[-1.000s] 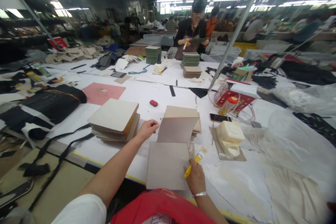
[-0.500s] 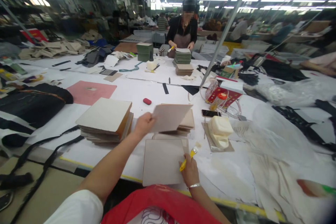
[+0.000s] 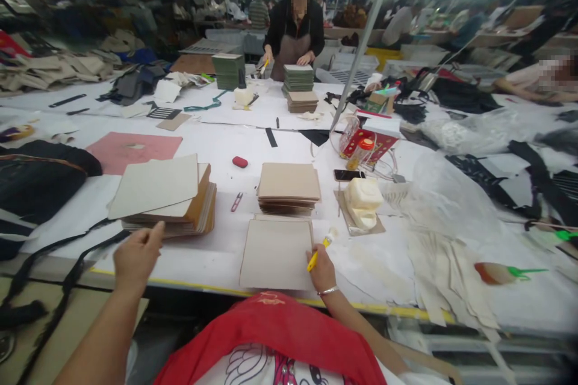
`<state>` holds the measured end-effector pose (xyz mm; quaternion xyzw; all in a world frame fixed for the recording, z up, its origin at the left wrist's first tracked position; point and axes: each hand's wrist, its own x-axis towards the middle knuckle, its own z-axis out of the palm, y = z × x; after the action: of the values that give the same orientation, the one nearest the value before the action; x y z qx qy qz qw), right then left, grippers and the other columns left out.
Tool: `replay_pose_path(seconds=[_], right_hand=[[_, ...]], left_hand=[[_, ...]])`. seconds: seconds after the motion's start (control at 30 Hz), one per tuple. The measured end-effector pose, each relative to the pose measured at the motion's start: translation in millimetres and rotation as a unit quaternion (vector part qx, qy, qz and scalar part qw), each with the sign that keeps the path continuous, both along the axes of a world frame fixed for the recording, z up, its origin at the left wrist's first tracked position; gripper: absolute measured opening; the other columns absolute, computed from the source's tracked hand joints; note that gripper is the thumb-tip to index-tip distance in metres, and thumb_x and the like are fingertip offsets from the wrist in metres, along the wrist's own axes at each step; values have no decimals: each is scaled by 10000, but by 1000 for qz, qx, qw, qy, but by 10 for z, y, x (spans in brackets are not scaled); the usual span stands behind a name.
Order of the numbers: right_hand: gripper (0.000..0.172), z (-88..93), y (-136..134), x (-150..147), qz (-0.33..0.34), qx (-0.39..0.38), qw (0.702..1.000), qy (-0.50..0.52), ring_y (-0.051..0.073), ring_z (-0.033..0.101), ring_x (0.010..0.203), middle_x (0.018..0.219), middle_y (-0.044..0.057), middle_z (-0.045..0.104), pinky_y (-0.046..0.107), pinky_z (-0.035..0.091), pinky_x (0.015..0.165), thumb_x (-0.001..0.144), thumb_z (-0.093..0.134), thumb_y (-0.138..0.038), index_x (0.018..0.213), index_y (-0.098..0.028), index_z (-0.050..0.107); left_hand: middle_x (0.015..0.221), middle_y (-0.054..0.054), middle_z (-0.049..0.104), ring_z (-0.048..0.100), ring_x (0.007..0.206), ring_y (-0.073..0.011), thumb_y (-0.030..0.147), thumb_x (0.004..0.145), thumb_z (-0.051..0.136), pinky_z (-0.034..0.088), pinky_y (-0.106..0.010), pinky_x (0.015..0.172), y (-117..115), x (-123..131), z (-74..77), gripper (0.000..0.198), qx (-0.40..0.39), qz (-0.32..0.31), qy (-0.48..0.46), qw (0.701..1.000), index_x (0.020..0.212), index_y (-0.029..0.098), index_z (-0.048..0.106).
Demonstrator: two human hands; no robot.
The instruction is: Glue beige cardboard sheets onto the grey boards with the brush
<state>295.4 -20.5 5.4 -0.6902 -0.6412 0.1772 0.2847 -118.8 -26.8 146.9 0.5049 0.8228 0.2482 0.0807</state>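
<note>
My right hand (image 3: pixel 323 269) is wrapped round a yellow-handled paintbrush (image 3: pixel 318 254), its bristles pointing up and away from me. It rests at the right edge of a flat greyish board (image 3: pixel 276 255) in front of me. At the left, my left hand (image 3: pixel 138 255) has its fingers curled together by the front edge of a stack of boards (image 3: pixel 205 207); nothing shows in them. The top board (image 3: pixel 156 186) on that stack lies askew. Beyond the board before me stands another stack of boards (image 3: pixel 289 183). A cream-coloured glue container (image 3: pixel 362 198) sits right of it.
Thread snips (image 3: pixel 236 201) and a small red case (image 3: pixel 239 162) lie between the stacks. A phone (image 3: pixel 348 175), an orange-capped bottle (image 3: pixel 361 152) and a slanting pole (image 3: pixel 363 42) are farther right. Across the table, a co-worker (image 3: pixel 295 30) stands at green stacks.
My left hand has moved from the middle to the left stack. The board it held now appears to lie askew on top there. My right hand still holds the paintbrush.
</note>
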Motion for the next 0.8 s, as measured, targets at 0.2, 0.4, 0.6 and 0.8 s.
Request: replay_pose_path(seconds=[0.2,0.4,0.6,0.8], right_hand=[[252,-105,42,4,-54,44,997,13,155,531,646,763,39,545,268,400,613,827,350,-383,921,-163,429],[338,117,175,98,1,-5,996,-87,159,550,621,774,64,600,244,374,540,830,369,-411,987,-143,502],[460,787,343,174,0,24,998,64,126,550,623,847,74,616,239,421,579,850,296,-461,1098,-144,518],[329,889,567,-647,193,-235,912,275,63,438,412,552,-37,535,167,365,406,758,465,-456,868,-174,595]], left_hand=[[1029,-85,591,520,978,-198,431,782,475,402,-331,873,-324,1319,-712,342,47,-398,51,915,1024,200,547],[1229,-89,472,411,1106,-245,366,758,538,345,-391,906,-127,1955,-1045,415,-42,-577,138,804,1137,207,478],[1219,-151,458,403,1118,-250,196,788,457,347,-367,893,-163,2045,-1127,342,-95,-595,174,779,1120,120,484],[1216,-168,458,402,1119,-292,158,819,373,371,-419,859,-240,2137,-1216,335,-83,-577,178,793,1133,110,481]])
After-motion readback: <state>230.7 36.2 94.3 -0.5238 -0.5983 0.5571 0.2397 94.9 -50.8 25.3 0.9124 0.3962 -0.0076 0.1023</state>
